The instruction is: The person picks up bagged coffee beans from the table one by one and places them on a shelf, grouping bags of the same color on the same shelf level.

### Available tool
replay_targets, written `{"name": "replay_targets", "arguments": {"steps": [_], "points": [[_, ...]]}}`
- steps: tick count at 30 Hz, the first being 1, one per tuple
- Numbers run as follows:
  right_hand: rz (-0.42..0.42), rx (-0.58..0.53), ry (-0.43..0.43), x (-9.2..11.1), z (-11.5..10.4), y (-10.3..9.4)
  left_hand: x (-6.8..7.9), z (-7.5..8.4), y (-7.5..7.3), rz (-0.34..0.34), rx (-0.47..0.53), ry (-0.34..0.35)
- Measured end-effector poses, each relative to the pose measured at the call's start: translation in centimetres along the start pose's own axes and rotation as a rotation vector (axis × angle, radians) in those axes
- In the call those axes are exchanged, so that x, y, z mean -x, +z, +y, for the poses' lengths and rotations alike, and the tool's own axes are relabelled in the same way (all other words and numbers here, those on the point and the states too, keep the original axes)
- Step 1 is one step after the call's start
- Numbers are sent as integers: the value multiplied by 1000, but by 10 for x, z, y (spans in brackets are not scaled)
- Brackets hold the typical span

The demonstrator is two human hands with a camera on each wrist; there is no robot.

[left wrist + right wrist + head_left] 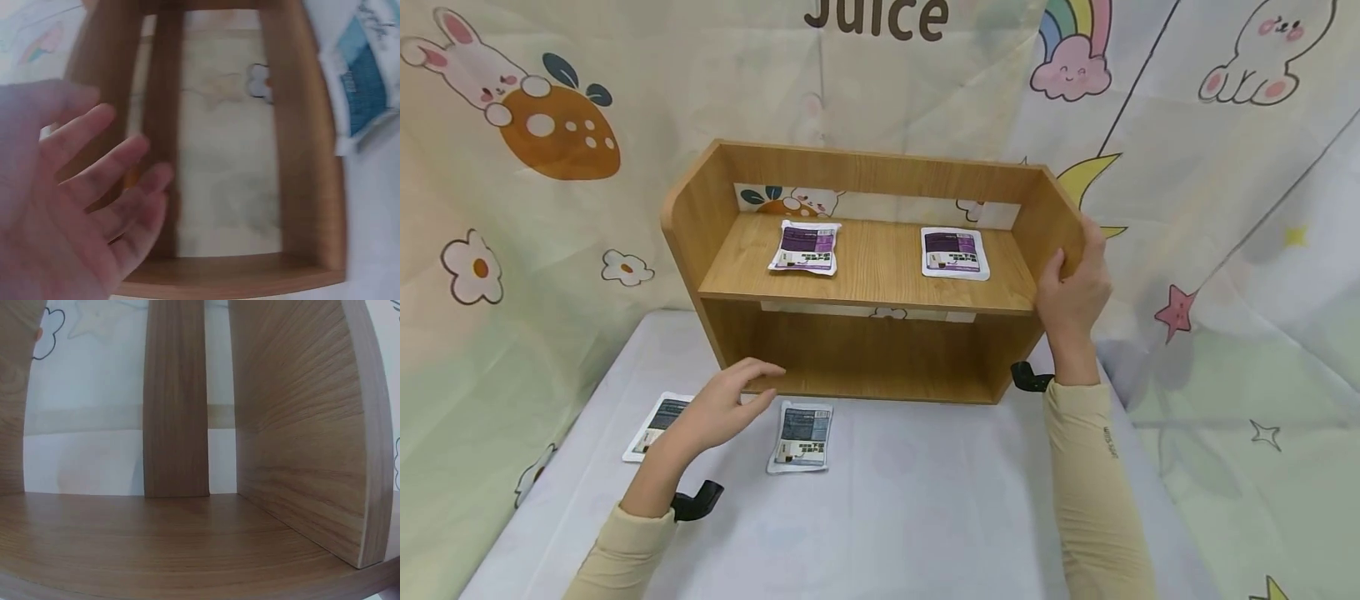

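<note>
A two-tier wooden shelf (865, 292) stands on the table, its open side toward me. My right hand (1075, 287) grips its right side panel, thumb on the inner face; that hand is out of frame in the right wrist view. My left hand (726, 408) hovers by the lower left front of the shelf, fingers loosely bent and holding nothing. Two purple-labelled packets lie on the upper board, one on the left (807, 247) and one on the right (955, 253). A blue-labelled packet (801, 437) lies on the table, and another (658, 425) is partly hidden behind my left hand.
The white-covered table (917, 500) spreads out in front of the shelf. Close behind the shelf hangs a printed cloth (910, 100) with cartoon figures, which also runs down both sides of the table.
</note>
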State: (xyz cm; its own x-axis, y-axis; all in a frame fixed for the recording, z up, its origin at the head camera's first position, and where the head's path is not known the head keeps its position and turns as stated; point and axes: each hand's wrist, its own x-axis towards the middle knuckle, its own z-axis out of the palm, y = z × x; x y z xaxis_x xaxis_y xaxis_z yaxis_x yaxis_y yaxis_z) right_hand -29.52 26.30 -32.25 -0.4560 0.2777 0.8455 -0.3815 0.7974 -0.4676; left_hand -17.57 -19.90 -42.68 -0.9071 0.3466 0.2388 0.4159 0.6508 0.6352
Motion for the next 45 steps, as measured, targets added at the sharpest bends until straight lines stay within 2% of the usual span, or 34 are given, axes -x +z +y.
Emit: {"name": "replay_targets", "arguments": {"steps": [3,7,13,19,22,26,39,45], "points": [[-6,-6,4,-3,-2,0,4,-12,12,-92,18,-58],[-16,1,24,-3,-2,-2,7,-28,30,-155,37,-98],[-17,2,33,-1,-2,-6,12,-48,55,-181,69,-126],[-37,3,38,-2,-5,-5,16,-59,80,-211,-31,-199],[-49,-2,45,-1,-7,-7,18,-59,90,-212,-76,-182],[-55,-3,45,1,-7,-8,20,-55,97,-197,-96,-184],[-60,-7,45,3,-5,-8,13,-54,106,-157,52,-274],[-60,2,54,4,-5,-8,12,-55,106,-202,126,-239]]}}
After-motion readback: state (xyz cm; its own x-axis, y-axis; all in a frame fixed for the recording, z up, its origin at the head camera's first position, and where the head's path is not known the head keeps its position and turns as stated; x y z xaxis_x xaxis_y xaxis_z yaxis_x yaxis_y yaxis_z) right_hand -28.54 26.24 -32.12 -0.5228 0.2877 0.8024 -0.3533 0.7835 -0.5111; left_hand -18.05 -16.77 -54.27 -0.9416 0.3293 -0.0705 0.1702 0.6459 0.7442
